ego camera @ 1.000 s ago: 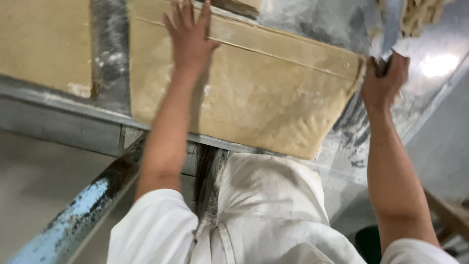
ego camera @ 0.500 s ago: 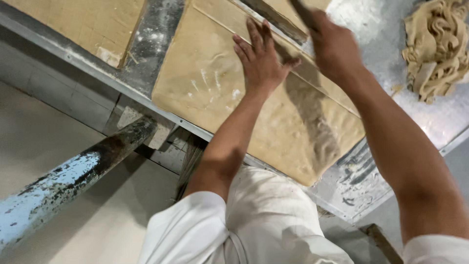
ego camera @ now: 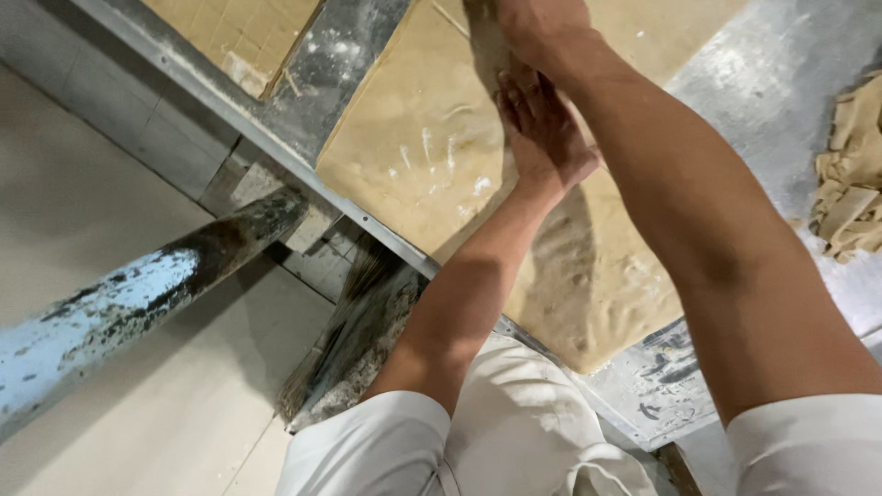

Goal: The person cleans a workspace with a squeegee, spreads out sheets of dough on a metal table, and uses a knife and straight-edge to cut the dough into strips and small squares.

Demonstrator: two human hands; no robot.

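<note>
A large tan sheet of dough [ego camera: 413, 156] lies flat on a floured metal table [ego camera: 340, 64]. My left hand [ego camera: 544, 129] rests palm down on the sheet near its middle, fingers stretched out and holding nothing. Just beyond it, my right hand [ego camera: 542, 28] sits over the dough at the top edge of the view, with my forearm crossing above the left hand. The right hand's fingers are cut off by the frame, so whatever they hold is hidden. Faint finger marks show in the flour on the dough.
A second dough sheet [ego camera: 234, 37] lies to the left across a bare strip of table. A heap of dough scraps [ego camera: 850, 174] sits at the right. Below the table edge [ego camera: 386, 243] run a worn blue-white pipe [ego camera: 119, 303] and a pale floor.
The view has tilted and moved closer. My right hand has travelled from the dough's right edge across to the far side, above my left hand. My left hand stays flat on the sheet.
</note>
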